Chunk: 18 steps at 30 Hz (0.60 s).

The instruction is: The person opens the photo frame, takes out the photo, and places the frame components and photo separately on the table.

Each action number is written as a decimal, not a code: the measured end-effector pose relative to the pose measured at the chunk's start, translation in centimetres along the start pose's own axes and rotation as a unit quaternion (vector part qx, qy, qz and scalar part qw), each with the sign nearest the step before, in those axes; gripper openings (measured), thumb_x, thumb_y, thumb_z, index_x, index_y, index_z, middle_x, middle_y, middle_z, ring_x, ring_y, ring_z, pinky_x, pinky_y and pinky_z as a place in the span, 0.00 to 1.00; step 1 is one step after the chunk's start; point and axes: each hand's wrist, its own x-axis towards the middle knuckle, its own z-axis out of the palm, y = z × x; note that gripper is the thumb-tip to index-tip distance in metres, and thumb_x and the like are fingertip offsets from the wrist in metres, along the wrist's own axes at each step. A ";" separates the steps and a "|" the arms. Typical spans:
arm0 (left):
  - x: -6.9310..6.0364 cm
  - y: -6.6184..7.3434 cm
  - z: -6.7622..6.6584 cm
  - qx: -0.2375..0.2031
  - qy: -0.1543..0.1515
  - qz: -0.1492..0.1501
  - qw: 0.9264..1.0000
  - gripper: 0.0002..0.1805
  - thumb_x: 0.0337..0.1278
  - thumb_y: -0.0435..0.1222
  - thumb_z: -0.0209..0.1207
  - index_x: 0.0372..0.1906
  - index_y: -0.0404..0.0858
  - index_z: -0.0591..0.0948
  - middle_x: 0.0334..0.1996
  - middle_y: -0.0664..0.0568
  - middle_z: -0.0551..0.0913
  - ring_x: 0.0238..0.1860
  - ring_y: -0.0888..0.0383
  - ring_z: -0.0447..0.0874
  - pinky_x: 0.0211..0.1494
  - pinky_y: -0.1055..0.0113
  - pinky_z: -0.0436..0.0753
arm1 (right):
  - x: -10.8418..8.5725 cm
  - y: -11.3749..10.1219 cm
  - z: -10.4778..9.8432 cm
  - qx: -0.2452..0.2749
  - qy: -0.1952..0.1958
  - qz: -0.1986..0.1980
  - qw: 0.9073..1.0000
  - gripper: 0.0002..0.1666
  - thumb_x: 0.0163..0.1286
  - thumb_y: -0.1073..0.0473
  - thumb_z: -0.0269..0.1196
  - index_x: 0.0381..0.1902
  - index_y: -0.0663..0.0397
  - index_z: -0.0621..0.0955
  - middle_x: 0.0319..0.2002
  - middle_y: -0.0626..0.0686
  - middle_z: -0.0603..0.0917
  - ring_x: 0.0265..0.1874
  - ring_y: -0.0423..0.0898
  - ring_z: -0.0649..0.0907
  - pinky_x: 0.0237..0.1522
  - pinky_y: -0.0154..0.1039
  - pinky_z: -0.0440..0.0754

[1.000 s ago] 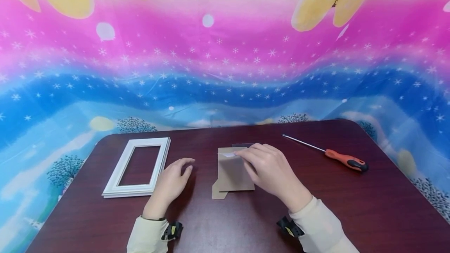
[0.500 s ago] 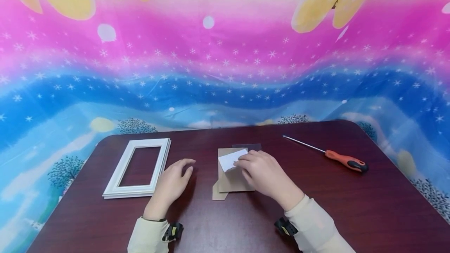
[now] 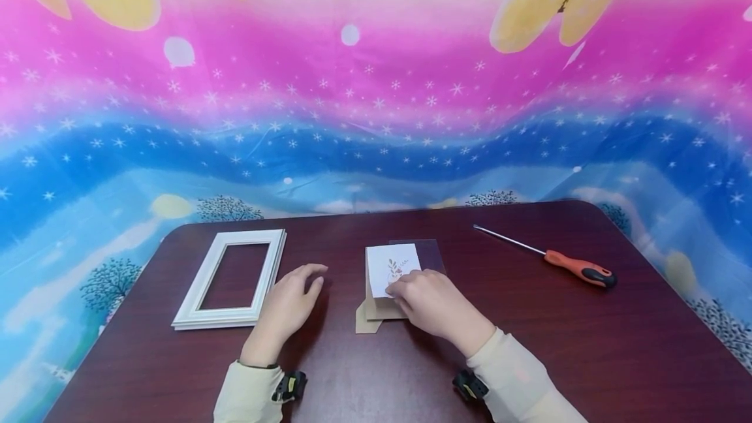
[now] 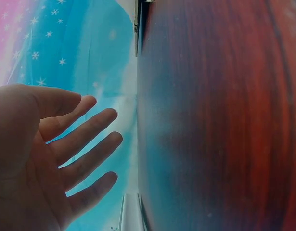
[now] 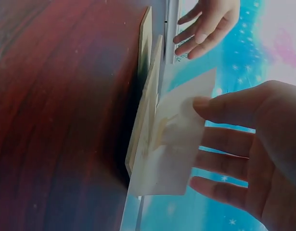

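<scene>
My right hand (image 3: 443, 299) pinches a white card (image 3: 378, 266) printed with a small plant. The right wrist view shows thumb and fingers at the edge of this card (image 5: 174, 163), which stands tilted off the board there. Beneath it lies a brown backing board (image 3: 384, 312) with an angled piece (image 3: 367, 325) sticking out at its lower left. A dark, see-through sheet (image 3: 433, 254) shows behind the card's right side. My left hand (image 3: 288, 305) holds nothing, fingers spread loosely in the left wrist view, beside the white picture frame (image 3: 203, 279).
A screwdriver (image 3: 578, 268) with an orange and black handle lies at the right, its shaft pointing to the back left. The dark red table (image 3: 352, 390) ends at a patterned cloth (image 3: 364, 109) hanging behind it.
My right hand has moved down and slightly left, turning the card from nearly edge-on to lying over the backing board, print showing. More of the see-through sheet is visible. My left hand stays put.
</scene>
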 end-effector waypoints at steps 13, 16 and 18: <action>0.0 0.0 0.0 0.003 0.007 0.003 1.000 0.15 0.68 0.35 0.59 0.57 0.40 0.82 0.56 0.46 0.82 0.58 0.45 0.79 0.59 0.46 0.76 | 0.1 -0.1 0.0 0.013 -0.027 0.010 1.000 0.09 0.63 0.61 0.69 0.41 0.54 0.88 0.36 0.50 0.88 0.37 0.47 0.87 0.42 0.45 0.83; -0.1 0.1 0.0 0.013 0.010 0.006 1.000 0.15 0.68 0.35 0.59 0.56 0.40 0.83 0.56 0.46 0.82 0.57 0.45 0.80 0.58 0.46 0.77 | 0.2 -0.2 -0.1 0.023 -0.028 0.007 0.999 0.09 0.64 0.60 0.69 0.42 0.53 0.88 0.37 0.49 0.88 0.39 0.46 0.87 0.44 0.45 0.83; -0.3 0.3 -0.1 0.029 0.015 0.010 0.999 0.15 0.67 0.35 0.59 0.56 0.40 0.83 0.55 0.45 0.83 0.56 0.45 0.81 0.57 0.47 0.78 | 0.2 -0.2 -0.3 0.029 -0.030 0.006 0.999 0.09 0.65 0.60 0.68 0.43 0.53 0.88 0.38 0.49 0.89 0.40 0.45 0.87 0.45 0.45 0.83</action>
